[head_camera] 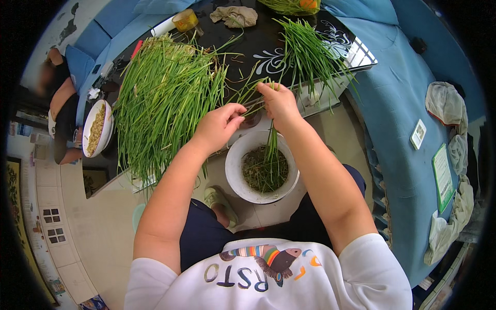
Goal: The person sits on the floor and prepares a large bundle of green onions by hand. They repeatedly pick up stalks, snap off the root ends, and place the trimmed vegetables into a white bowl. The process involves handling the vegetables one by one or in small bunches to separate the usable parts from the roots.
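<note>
My right hand (pixel 282 104) grips a few garlic chives (pixel 272 147) near their stem ends, and their leaves hang down into a white basin (pixel 233 170). Dark plant scraps (pixel 255 170) lie in the bottom of that basin. Just to the left, my left hand (pixel 221 126) pinches a thin green strand between thumb and forefinger. A large heap of garlic chives (pixel 166 104) covers the left part of the black glass table (pixel 236 42), close beside my left hand. Beyond my right hand, a smaller bunch of chives (pixel 310 54) sticks out over the table edge.
A white bowl of pale brown pieces (pixel 95 130) stands at the table's left end. Farther back are a tape roll (pixel 185 20), a crumpled cloth (pixel 234 16) and a bag of greens (pixel 290 6). A blue-covered sofa (pixel 403 162) runs along the right. A person (pixel 62 89) sits at left.
</note>
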`<action>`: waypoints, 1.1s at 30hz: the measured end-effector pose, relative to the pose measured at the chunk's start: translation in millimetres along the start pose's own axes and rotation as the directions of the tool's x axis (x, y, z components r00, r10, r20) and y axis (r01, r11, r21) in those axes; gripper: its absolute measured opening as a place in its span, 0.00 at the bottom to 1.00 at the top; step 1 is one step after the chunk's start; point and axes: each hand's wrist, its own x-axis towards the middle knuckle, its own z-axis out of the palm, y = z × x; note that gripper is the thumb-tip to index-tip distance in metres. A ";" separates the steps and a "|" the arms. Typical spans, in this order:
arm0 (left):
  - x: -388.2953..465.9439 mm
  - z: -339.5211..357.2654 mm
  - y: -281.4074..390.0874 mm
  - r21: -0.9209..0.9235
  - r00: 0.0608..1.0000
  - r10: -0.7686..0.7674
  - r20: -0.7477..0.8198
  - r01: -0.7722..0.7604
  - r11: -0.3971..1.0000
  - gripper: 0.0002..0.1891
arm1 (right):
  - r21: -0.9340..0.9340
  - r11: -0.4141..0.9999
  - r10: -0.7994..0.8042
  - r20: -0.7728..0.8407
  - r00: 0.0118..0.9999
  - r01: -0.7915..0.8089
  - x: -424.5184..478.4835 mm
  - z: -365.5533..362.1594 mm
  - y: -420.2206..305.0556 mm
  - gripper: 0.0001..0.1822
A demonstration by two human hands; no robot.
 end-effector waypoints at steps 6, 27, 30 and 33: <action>0.1 -23.7 -28.8 -0.110 0.987 -0.035 -0.155 0.018 0.994 0.08 | 0.075 0.986 -0.151 -0.018 0.988 0.152 -9.9 -20.3 -28.8 0.10; 12.0 -19.8 75.6 -0.880 0.973 -0.194 -0.128 -0.021 0.475 0.06 | -0.082 0.991 -0.094 0.102 0.990 0.102 -38.1 -39.2 -46.3 0.09; 3.5 -20.4 75.7 -0.880 0.977 -0.128 -0.173 -0.095 0.465 0.05 | -0.090 0.992 -0.080 0.103 0.991 0.090 -36.9 -43.2 -47.2 0.08; -11.2 -11.3 79.8 -0.832 0.978 -0.112 -0.177 -0.088 0.547 0.05 | -0.088 0.991 -0.095 0.101 0.990 0.104 -33.8 -44.3 -44.5 0.08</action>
